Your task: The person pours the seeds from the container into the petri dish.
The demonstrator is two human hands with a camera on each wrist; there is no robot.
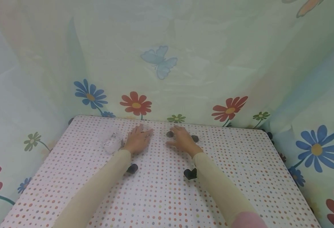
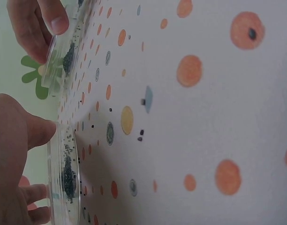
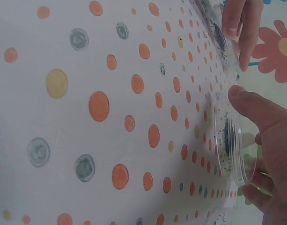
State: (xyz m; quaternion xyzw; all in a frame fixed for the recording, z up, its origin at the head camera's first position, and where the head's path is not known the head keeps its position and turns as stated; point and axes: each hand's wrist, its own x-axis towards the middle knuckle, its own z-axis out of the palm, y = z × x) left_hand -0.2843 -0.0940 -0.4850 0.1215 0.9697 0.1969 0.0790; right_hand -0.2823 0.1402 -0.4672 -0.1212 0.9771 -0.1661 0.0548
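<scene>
Near the table's far edge, my left hand [image 1: 138, 139] reaches over a clear round petri dish [image 2: 68, 185] holding a small heap of dark granules. Its thumb and fingers curl round the rim in the left wrist view. To its right, my right hand [image 1: 182, 139] spans a second clear petri dish [image 3: 230, 140], also with a dark heap inside. In the right wrist view its thumb lies at one side of the rim and the fingers bend round the other. Both dishes rest low at the tabletop; the hands partly cover them in the head view.
Left of my left hand stands a group of clear containers [image 1: 111, 141] with pale flecks. Another dark heap [image 1: 195, 138] shows right of my right hand. Loose dark grains [image 2: 141, 135] dot the spotted tabletop [image 1: 161, 196]. A flowered curtain [image 1: 195, 79] rises behind the table.
</scene>
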